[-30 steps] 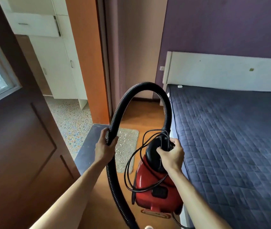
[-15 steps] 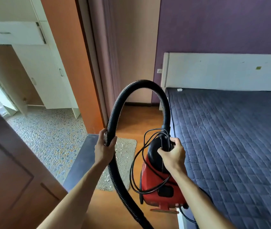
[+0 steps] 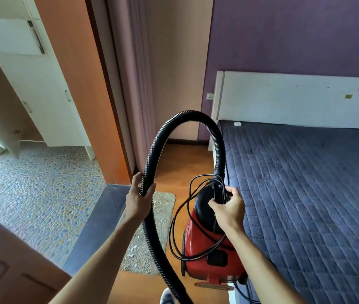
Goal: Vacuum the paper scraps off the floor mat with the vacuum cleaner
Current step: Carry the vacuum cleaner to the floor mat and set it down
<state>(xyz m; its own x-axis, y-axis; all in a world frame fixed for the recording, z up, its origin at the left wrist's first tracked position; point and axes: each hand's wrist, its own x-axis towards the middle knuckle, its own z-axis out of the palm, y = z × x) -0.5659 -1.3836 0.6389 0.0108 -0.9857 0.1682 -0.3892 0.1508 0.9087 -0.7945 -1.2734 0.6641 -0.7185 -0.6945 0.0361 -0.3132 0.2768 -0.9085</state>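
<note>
A red vacuum cleaner with a black top hangs in the air beside the bed, carried by its handle in my right hand. Its black ribbed hose arches up from the top and comes down on the left, where my left hand grips it. A loose black power cord loops over the body. Below, the grey floor mat lies on the wooden floor by the doorway, with small white paper scraps scattered on it. My arms and the hose cover part of the mat.
A bed with a dark blue quilt and white headboard fills the right side. A wall socket sits left of the headboard. A brown door stands open at lower left. The pebble-tiled floor and white cabinets lie beyond the doorway.
The view has moved forward and to the right, so the door has slid out to the lower left and more of the mat shows. Both hands keep the same grips.
</note>
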